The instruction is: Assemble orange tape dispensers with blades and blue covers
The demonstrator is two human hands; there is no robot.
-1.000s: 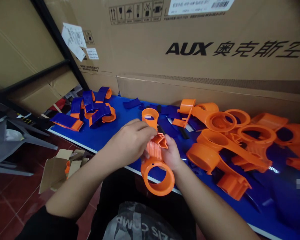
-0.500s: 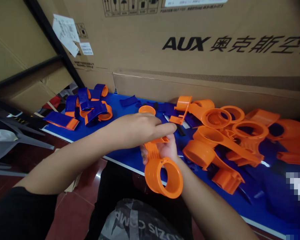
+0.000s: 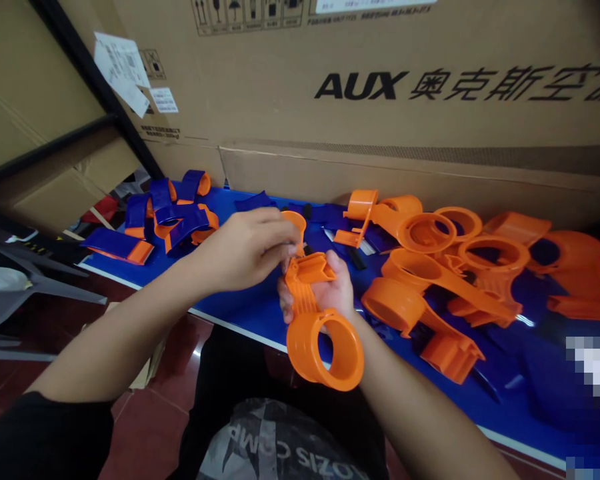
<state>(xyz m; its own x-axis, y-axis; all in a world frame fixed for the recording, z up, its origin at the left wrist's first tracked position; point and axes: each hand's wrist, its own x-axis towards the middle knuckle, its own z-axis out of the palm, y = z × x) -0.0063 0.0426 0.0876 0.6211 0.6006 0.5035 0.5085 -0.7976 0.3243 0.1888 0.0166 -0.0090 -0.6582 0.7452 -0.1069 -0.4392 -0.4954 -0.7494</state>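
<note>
Orange holder (image 3: 304,299) is sitting in the right hand (image 3: 341,288), over the surface's (image 3: 240,310) near edge, fingers wrapping round it. Left hand's (image 3: 257,250) fingers are bunching narrow beside its upper part; can't tell if they're gripping anything. More holders (image 3: 393,303) are lying rightward, blue-covered ones (image 3: 186,227) leftward. Big box (image 3: 260,93) is standing behind.
</note>
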